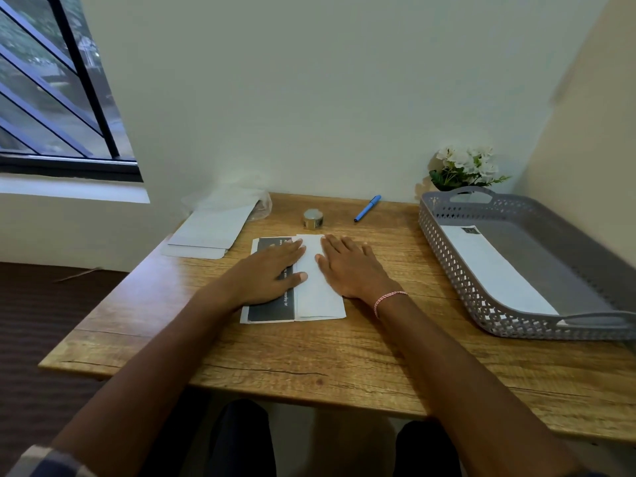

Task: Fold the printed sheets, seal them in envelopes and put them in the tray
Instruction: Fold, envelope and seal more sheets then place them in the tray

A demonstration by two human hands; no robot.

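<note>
A printed sheet with a dark panel lies in the middle of the wooden table, its right part folded over so the white back faces up. My left hand lies flat on the dark printed part, fingers straight. My right hand presses flat on the white fold, beside the left. A stack of white envelopes sits at the back left. The grey perforated tray stands at the right with a white envelope inside.
A small roll of tape and a blue pen lie behind the sheet. A pot of white flowers stands in the back right corner behind the tray. Crumpled clear plastic sits behind the envelopes. Walls close the back and right.
</note>
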